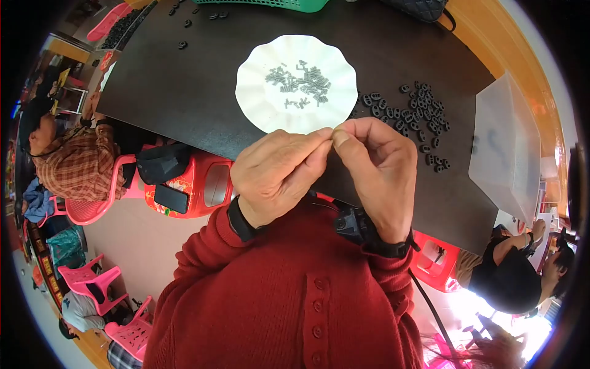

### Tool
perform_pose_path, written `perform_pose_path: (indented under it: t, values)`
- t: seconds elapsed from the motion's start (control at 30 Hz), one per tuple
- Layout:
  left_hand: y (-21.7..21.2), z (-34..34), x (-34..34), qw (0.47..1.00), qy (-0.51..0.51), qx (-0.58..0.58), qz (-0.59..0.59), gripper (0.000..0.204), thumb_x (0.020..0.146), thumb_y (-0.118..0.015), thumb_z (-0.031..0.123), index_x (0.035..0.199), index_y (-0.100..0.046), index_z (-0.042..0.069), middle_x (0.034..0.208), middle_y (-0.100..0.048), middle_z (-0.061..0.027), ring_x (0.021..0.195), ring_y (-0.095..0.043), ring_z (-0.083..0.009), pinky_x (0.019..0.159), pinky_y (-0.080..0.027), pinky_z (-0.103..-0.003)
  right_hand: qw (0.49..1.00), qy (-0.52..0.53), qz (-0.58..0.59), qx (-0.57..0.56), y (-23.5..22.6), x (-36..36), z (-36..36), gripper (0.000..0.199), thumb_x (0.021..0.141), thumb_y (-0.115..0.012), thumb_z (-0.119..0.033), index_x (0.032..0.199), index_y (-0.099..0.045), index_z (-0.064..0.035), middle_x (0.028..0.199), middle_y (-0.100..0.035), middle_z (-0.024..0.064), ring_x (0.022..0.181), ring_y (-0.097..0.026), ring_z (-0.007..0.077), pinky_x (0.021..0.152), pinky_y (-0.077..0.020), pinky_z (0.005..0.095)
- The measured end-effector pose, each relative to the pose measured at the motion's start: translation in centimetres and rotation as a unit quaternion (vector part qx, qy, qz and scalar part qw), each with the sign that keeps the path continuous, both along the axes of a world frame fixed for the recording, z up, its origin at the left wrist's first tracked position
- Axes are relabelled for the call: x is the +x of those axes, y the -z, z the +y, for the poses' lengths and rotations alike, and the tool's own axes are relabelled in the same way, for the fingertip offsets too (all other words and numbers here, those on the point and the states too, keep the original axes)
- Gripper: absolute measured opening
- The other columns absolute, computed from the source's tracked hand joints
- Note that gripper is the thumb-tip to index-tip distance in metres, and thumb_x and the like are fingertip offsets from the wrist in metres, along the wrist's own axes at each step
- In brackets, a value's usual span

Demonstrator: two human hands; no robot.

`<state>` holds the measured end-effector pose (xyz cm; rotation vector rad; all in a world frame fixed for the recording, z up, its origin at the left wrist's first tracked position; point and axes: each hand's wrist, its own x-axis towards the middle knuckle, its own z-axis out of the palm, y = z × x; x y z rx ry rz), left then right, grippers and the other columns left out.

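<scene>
My left hand (pixel 279 175) and my right hand (pixel 384 175) meet fingertip to fingertip over the table's near edge. Both are closed in a pinch, and whatever lies between the fingertips is too small or hidden to make out. Just beyond them stands a white plate (pixel 258 104) with a wavy rim. Small grey metal springs or pins (pixel 313 83) are scattered in its middle. To the right of the plate, many small black oval parts with holes (pixel 424 104) are spread on the dark table (pixel 184 80).
A clear plastic bin (pixel 507 147) stands at the table's right end, and a green basket (pixel 289 5) at the far edge. A few black parts (pixel 182 45) lie far left. A red stool (pixel 212 184) with a phone (pixel 171 199) is at my left. Other people sit on both sides.
</scene>
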<state>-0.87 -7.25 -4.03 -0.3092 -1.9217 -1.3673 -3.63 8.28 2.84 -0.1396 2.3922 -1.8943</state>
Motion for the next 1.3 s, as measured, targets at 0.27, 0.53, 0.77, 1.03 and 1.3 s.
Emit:
perform_pose_path:
  t: [0.27,0.53,0.77,1.03,1.3]
  values:
    - [0.6,-1.0,-0.7,0.926,0.055,0.328,-0.180,0.021,0.111,-0.071,0.016,0.109,-0.076,-0.004,0.095,-0.079,-0.0083,0.075,-0.069,-0.0107,0.069,-0.055,-0.025,0.982,0.053,0.111,0.144,2.4,-4.1,-1.7,0.021,0.101,-0.075,-0.013,0.105,-0.080,0.0069,0.076,-0.073,0.0026,0.068,-0.059,0.0038,0.064,-0.0483,0.0235]
    - [1.6,-3.2,-0.6,0.807,0.191,0.488,-0.272,0.025,0.107,-0.075,0.012,0.125,-0.078,-0.005,0.102,-0.080,-0.0105,0.086,-0.070,-0.0113,0.076,-0.056,-0.025,0.978,0.010,0.136,0.158,2.6,-4.9,-1.0,0.021,0.099,-0.075,-0.006,0.117,-0.080,0.0043,0.085,-0.075,0.0023,0.071,-0.060,0.0037,0.066,-0.0491,0.0239]
    - [1.5,-2.3,-0.5,0.783,0.287,0.477,-0.276,0.025,0.106,-0.075,0.010,0.127,-0.077,-0.003,0.106,-0.081,-0.0131,0.086,-0.074,-0.0126,0.077,-0.059,-0.025,0.997,-0.057,-0.004,-0.045,-0.1,0.7,1.6,0.032,0.094,-0.083,0.005,0.126,-0.078,0.0063,0.104,-0.078,0.0044,0.095,-0.071,0.0096,0.090,-0.0569,0.0239]
    - [-0.3,-0.2,-0.5,0.742,0.342,0.451,-0.360,0.019,0.108,-0.073,0.011,0.121,-0.077,-0.002,0.108,-0.081,-0.0126,0.089,-0.074,-0.0155,0.078,-0.060,-0.027,0.994,-0.005,0.023,-0.110,1.6,3.7,6.2,0.036,0.089,-0.084,0.009,0.124,-0.080,0.0031,0.101,-0.079,0.0076,0.092,-0.071,0.0115,0.087,-0.0558,0.0260]
    - [-1.0,3.2,0.0,0.814,0.336,0.311,-0.357,0.015,0.106,-0.075,0.010,0.114,-0.080,-0.002,0.103,-0.079,-0.0098,0.083,-0.070,-0.0123,0.076,-0.058,-0.027,0.993,0.029,0.091,-0.073,2.0,4.4,7.9,0.037,0.080,-0.091,0.007,0.115,-0.083,0.0001,0.091,-0.077,0.0059,0.084,-0.069,0.0119,0.079,-0.0567,0.0267]
